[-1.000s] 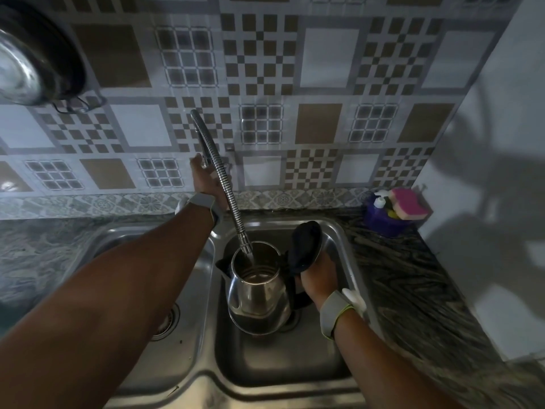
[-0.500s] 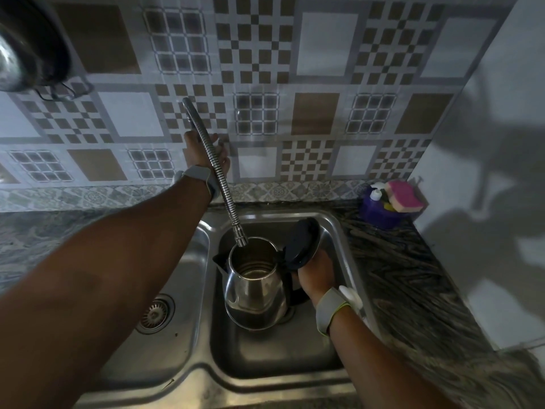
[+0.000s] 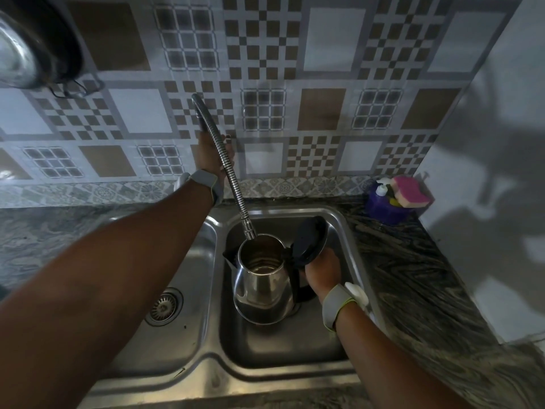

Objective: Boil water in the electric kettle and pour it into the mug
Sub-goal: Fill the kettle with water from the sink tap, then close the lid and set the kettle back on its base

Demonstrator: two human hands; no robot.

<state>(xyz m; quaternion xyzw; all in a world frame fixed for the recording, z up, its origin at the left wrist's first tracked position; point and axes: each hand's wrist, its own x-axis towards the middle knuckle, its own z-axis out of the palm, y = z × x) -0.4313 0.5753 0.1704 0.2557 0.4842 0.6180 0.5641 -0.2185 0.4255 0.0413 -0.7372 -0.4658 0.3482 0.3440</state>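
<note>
Steel kettle (image 3: 261,283) sits low in the right basin of the sink (image 3: 348,228), centre frame, lid (image 3: 309,242) flipped up, faucet hose (image 3: 228,175) nozzle at its rim. Right hand (image 3: 320,270) wraps the black handle, the sensible hold: polished wet walls look slippery, and water will likely make it heavy. Left hand (image 3: 211,152) reaches up behind the hose; its finger state I cannot tell.
</note>
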